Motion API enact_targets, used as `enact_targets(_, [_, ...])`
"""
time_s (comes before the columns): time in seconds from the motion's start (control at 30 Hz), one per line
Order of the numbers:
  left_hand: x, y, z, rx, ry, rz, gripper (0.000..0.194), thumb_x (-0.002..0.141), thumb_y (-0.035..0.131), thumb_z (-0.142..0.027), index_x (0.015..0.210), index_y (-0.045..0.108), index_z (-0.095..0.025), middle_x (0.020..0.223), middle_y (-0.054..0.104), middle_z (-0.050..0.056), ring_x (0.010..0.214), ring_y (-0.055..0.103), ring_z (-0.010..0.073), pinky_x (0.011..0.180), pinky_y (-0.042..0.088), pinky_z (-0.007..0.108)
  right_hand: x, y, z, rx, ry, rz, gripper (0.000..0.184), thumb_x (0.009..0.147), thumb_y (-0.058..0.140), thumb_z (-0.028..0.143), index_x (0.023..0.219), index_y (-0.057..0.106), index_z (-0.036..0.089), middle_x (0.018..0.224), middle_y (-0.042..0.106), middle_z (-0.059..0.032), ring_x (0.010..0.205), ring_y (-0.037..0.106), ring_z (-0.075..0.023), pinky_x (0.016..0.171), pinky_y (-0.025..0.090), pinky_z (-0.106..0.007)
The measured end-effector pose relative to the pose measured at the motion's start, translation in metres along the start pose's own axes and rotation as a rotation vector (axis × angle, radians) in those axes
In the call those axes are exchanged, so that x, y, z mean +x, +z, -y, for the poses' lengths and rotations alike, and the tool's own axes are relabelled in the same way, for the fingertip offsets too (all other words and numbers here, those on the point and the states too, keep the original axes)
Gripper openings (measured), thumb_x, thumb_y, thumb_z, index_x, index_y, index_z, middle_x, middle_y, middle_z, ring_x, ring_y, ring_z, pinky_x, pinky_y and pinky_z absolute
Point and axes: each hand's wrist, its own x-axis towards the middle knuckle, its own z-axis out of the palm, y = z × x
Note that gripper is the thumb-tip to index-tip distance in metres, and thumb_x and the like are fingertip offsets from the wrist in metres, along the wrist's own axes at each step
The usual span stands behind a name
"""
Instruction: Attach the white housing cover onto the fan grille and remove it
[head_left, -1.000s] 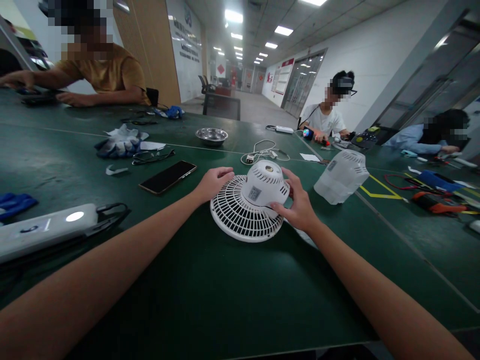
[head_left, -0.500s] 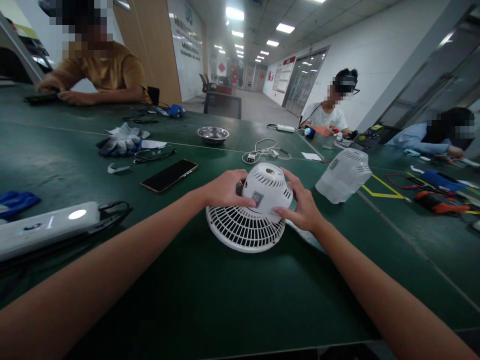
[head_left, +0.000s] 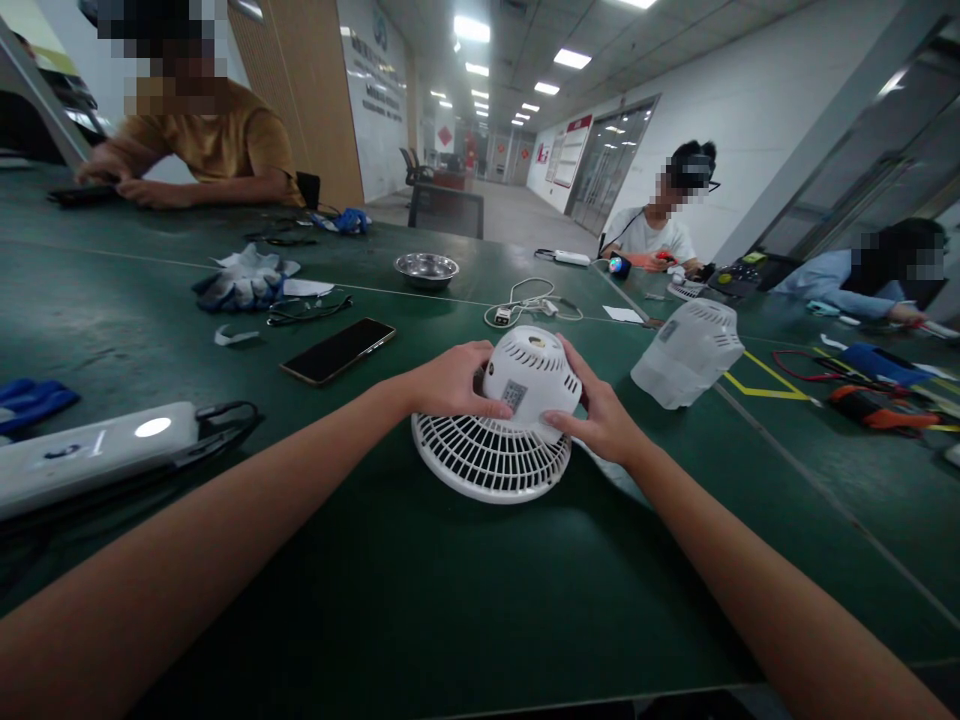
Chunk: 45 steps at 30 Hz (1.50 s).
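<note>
A white fan head [head_left: 534,385] lies grille-down in front of me, its vented motor housing on top with a printed label on the near side. The round grille [head_left: 495,465] spreads out under the housing. My left hand [head_left: 457,382] is closed around the housing's left side, thumb by the label. Around the right side curls my right hand [head_left: 600,412], its thumb on the lower edge of the housing. Something flat and pale shows partly beneath my right wrist. Right of the fan is a translucent white plastic cover [head_left: 686,352] with slots.
A phone [head_left: 339,351], work gloves [head_left: 244,280] and a white power bank-like device [head_left: 97,455] lie left. Beyond the fan are a metal bowl [head_left: 426,269] and a coiled white cable [head_left: 532,303]. An orange tool [head_left: 881,408] lies right. Several people sit around the table.
My left hand has moved from the grille's edge right onto the motor housing and closed on it. The fan has shifted slightly toward me. My right hand keeps its hold.
</note>
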Motion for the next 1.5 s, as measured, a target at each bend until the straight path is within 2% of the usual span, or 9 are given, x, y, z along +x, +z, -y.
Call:
enact_targets(0.27, [0.001, 0.000, -0.002, 0.025, 0.003, 0.039, 0.041, 0.071, 0.090, -0.038, 0.107, 0.078, -0.020, 0.120, 0.071, 0.013, 0.119, 0.064, 0.0368, 0.107, 0.047, 0.050, 0.005, -0.002, -0.001, 0.005, -0.039, 0.012, 0.104, 0.082, 0.086, 0.047, 0.168, 0.028, 0.039, 0.173, 0.037, -0.0044, 0.153, 0.044, -0.0413, 0.123, 0.037, -0.070])
enact_targets(0.43, [0.000, -0.002, -0.002, -0.077, -0.035, 0.028, 0.042, 0.065, 0.092, -0.029, 0.104, 0.079, -0.021, 0.120, 0.071, 0.012, 0.120, 0.063, 0.0370, 0.108, 0.046, 0.049, 0.003, 0.000, 0.002, -0.102, -0.065, -0.032, 0.104, 0.080, 0.087, 0.046, 0.167, 0.031, 0.039, 0.170, 0.041, -0.0047, 0.152, 0.046, -0.0415, 0.125, 0.034, -0.071])
enact_targets(0.6, [0.000, -0.005, 0.000, -0.071, -0.044, 0.051, 0.046, 0.065, 0.093, -0.028, 0.108, 0.078, -0.021, 0.122, 0.070, 0.012, 0.124, 0.060, 0.0396, 0.113, 0.041, 0.054, 0.003, 0.004, 0.005, -0.166, -0.064, -0.048, 0.104, 0.081, 0.085, 0.047, 0.168, 0.028, 0.039, 0.167, 0.046, -0.0067, 0.145, 0.054, -0.0426, 0.120, 0.040, -0.074])
enact_targets(0.73, [0.001, 0.000, 0.004, -0.080, -0.050, -0.041, 0.050, 0.067, 0.091, -0.026, 0.113, 0.075, -0.019, 0.123, 0.070, 0.014, 0.128, 0.058, 0.0418, 0.119, 0.036, 0.057, 0.005, 0.004, 0.004, -0.232, -0.087, -0.143, 0.110, 0.072, 0.090, 0.050, 0.165, 0.034, 0.037, 0.167, 0.046, -0.0074, 0.146, 0.051, -0.0457, 0.123, 0.035, -0.074])
enact_targets(0.87, [-0.001, 0.009, 0.006, -0.110, -0.022, -0.128, 0.068, 0.082, 0.079, -0.029, 0.147, 0.059, -0.020, 0.138, 0.068, 0.015, 0.136, 0.057, 0.0399, 0.122, 0.035, 0.056, 0.000, 0.003, 0.006, -0.025, 0.009, -0.111, 0.094, 0.084, 0.079, 0.052, 0.165, 0.034, 0.035, 0.117, 0.077, -0.0072, 0.094, 0.075, -0.0344, 0.100, 0.057, -0.071])
enact_targets(0.97, [-0.004, 0.014, 0.004, -0.115, 0.060, -0.054, 0.101, 0.078, 0.086, -0.036, 0.164, 0.036, -0.022, 0.154, 0.058, 0.018, 0.140, 0.055, 0.0435, 0.122, 0.036, 0.058, -0.005, 0.004, 0.010, 0.129, 0.076, -0.030, 0.096, 0.085, 0.078, 0.044, 0.166, 0.028, 0.035, 0.087, 0.076, -0.0005, 0.064, 0.069, -0.0247, 0.075, 0.067, -0.059])
enact_targets(1.13, [-0.003, 0.022, -0.002, -0.043, 0.111, -0.069, 0.131, 0.060, 0.097, -0.040, 0.167, 0.023, -0.024, 0.168, 0.038, 0.021, 0.145, 0.046, 0.0519, 0.122, 0.032, 0.064, -0.006, 0.008, 0.016, 0.240, 0.126, -0.005, 0.106, 0.075, 0.084, 0.034, 0.165, 0.029, 0.037, 0.083, 0.073, 0.0009, 0.055, 0.063, -0.0204, 0.054, 0.064, -0.044])
enact_targets(1.3, [-0.002, 0.023, -0.009, -0.072, 0.079, -0.099, 0.127, 0.055, 0.098, -0.037, 0.162, 0.031, -0.026, 0.160, 0.046, 0.020, 0.135, 0.054, 0.0504, 0.118, 0.039, 0.061, -0.003, 0.009, 0.019, 0.283, 0.147, -0.013, 0.100, 0.072, 0.085, 0.033, 0.159, 0.037, 0.039, 0.088, 0.074, 0.0000, 0.055, 0.062, -0.0180, 0.047, 0.061, -0.037])
enact_targets(1.5, [-0.005, 0.023, -0.009, 0.044, 0.098, -0.090, 0.122, 0.062, 0.094, -0.039, 0.162, 0.026, -0.024, 0.156, 0.048, 0.020, 0.128, 0.059, 0.0475, 0.112, 0.044, 0.059, -0.002, 0.012, 0.021, 0.353, 0.181, -0.038, 0.098, 0.067, 0.087, 0.030, 0.155, 0.043, 0.039, 0.098, 0.076, -0.0015, 0.061, 0.065, -0.0183, 0.047, 0.060, -0.034])
